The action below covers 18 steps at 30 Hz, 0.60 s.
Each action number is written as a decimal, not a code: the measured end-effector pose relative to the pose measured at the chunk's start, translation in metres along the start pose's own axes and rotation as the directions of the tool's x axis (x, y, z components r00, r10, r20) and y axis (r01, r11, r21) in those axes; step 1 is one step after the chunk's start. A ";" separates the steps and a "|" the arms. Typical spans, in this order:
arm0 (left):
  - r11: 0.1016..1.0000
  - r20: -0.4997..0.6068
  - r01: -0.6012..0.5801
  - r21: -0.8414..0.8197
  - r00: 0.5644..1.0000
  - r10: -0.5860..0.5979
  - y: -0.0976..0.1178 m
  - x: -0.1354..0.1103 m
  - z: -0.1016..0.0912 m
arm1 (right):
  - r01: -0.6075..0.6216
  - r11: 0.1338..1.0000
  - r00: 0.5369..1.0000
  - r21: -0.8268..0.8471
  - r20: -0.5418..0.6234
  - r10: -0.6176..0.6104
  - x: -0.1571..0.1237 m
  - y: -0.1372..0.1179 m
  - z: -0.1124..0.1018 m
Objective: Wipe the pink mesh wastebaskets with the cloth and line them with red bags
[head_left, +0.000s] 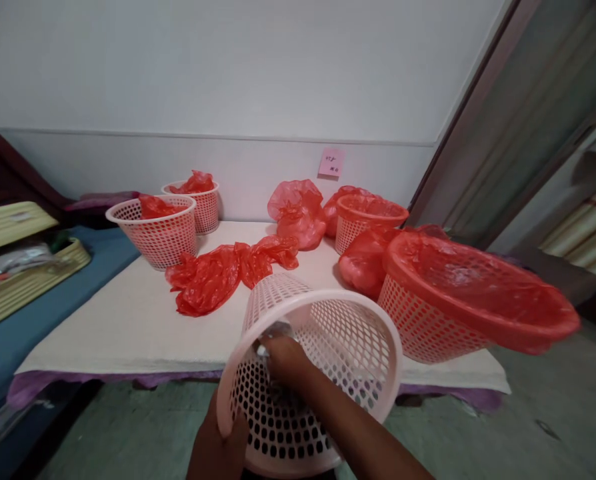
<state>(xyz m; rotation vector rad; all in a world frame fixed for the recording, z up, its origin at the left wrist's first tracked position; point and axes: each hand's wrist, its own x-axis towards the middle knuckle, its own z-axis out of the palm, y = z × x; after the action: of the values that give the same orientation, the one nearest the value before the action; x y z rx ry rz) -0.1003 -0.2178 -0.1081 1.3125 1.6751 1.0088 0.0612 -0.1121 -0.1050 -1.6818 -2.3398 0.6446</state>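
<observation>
Fingers of my left hand point(228, 437) are clamped on the lower left rim of a pale pink basket point(328, 295), with the thumb inside and the rest outside. I have it tipped, its open mouth turned towards me, at the near edge of the white-covered surface point(128, 340); whether its base rests there I cannot tell. My right hand point(288, 361) reaches into the basket, its fingers closed around a crumpled greyish cloth point(281, 328), close to the left inner wall.

Just beyond the basket lies a crumpled red bag point(208, 273), spread across the surface. To its left stand two upright baskets, a nearer one point(161, 243) and a farther one point(207, 212), each with red plastic bunched inside. On my right is a large basket point(423, 320) with a red liner point(463, 273) folded over its rim. Behind it stands a smaller lined basket point(347, 233). A pink note point(331, 163) is on the wall point(203, 73).
</observation>
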 end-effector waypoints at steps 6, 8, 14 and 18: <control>0.994 -0.134 -0.046 -0.101 0.991 0.032 0.007 0.009 0.003 | 0.020 0.972 0.998 -0.234 0.060 -0.006 -0.029 0.010 -0.020; 0.996 -0.097 -0.040 -0.084 0.995 0.032 0.007 0.012 0.004 | -0.039 0.956 0.998 -0.290 0.045 0.054 -0.033 0.015 -0.033; 0.992 -0.046 -0.107 -0.065 0.993 0.105 0.029 0.021 -0.002 | 0.124 0.960 0.991 -0.249 0.082 -0.107 -0.072 -0.019 -0.039; 0.990 -0.095 -0.127 -0.065 0.988 0.120 0.044 0.028 -0.006 | 0.220 0.943 0.975 -0.249 0.018 -0.222 -0.100 -0.040 -0.020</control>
<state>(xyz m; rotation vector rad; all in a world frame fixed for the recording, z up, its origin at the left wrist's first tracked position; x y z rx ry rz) -0.0943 -0.1844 -0.0677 1.3550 1.6248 1.2065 0.0687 -0.2118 -0.0594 -1.4721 -2.6428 0.3094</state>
